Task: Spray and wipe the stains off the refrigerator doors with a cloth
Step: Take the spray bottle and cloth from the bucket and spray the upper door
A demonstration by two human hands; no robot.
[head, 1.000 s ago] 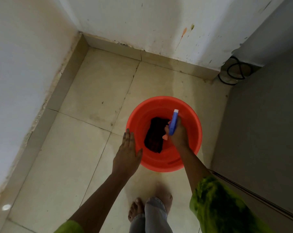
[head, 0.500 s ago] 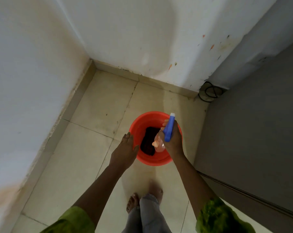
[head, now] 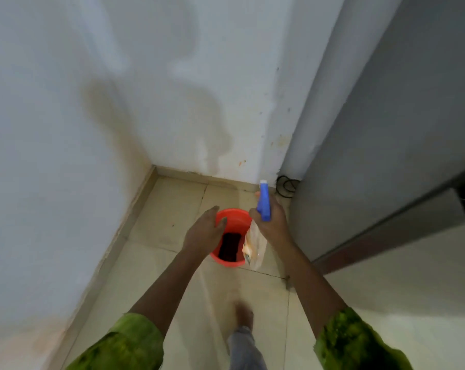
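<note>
An orange bucket (head: pixel 232 217) stands on the tiled floor in the corner, with a dark cloth (head: pixel 229 249) lying in its bottom. My right hand (head: pixel 275 227) grips a clear spray bottle (head: pixel 255 247) with a blue trigger head (head: pixel 264 202), held above the bucket's right rim. My left hand (head: pixel 203 233) hovers over the bucket's left rim with straight, relaxed fingers and holds nothing. The grey refrigerator (head: pixel 380 145) stands at the right, its door seam running diagonally.
White stained walls (head: pixel 172 102) meet in the corner behind the bucket. A coiled black cable (head: pixel 286 185) lies on the floor beside the refrigerator's base. My bare foot (head: pixel 244 315) stands on the tiles (head: pixel 172 214) below the bucket.
The view has risen and the bucket looks smaller and farther. My right hand has lifted the spray bottle up out of the bucket. The cloth stays inside.
</note>
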